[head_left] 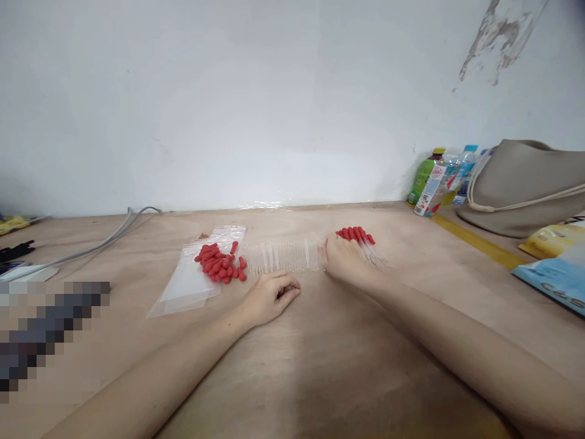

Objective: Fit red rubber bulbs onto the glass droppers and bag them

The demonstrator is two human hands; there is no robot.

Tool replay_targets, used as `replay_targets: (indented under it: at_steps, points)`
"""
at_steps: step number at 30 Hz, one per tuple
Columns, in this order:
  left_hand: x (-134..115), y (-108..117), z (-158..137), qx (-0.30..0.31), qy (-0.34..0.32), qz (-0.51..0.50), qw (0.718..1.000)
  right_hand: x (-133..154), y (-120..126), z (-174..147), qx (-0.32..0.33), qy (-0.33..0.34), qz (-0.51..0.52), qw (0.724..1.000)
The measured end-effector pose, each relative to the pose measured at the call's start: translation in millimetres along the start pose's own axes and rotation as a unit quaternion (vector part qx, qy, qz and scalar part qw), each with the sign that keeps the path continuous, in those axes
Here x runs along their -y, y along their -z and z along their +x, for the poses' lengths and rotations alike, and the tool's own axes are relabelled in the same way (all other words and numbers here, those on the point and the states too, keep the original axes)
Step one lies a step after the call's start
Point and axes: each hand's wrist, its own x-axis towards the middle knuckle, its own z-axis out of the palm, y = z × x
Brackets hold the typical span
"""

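Observation:
Clear thin glass dropper tubes [292,256] lie side by side in a row on the wooden table. To their left is a pile of red rubber bulbs [214,263], partly on clear plastic bags [187,280]. My left hand [274,296] rests on the table just in front of the row, its fingers curled in toward the thumb; whatever they may hold is hidden. At the row's right end, my right hand [340,259] is closed, with its fingertips mostly hidden. Beyond that hand lie droppers with red bulbs [356,235] fitted on them, partly covered by the hand.
Bottles [432,183] and a grey bag with a cord [525,183] stand along the wall at the right. Nearer are blue and yellow packages [555,274]. A grey cable [100,244] crosses the left side, and a blurred-out dark object [41,335] lies at the left front.

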Motion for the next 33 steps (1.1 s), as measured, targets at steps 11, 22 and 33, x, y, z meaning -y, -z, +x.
replay_targets:
  at_steps: [11,22,33]
  points:
    - [18,40,5,-0.108,0.083,0.431,0.892,-24,-35,-44,-0.116,0.169,0.181,0.962]
    - [40,52,-1,-0.118,0.171,0.458,0.865,-24,-35,-43,-0.112,0.186,0.209,0.953]
    - [1,39,5,-0.098,0.091,0.393,0.91,-22,-30,-44,-0.117,0.182,0.214,0.953]
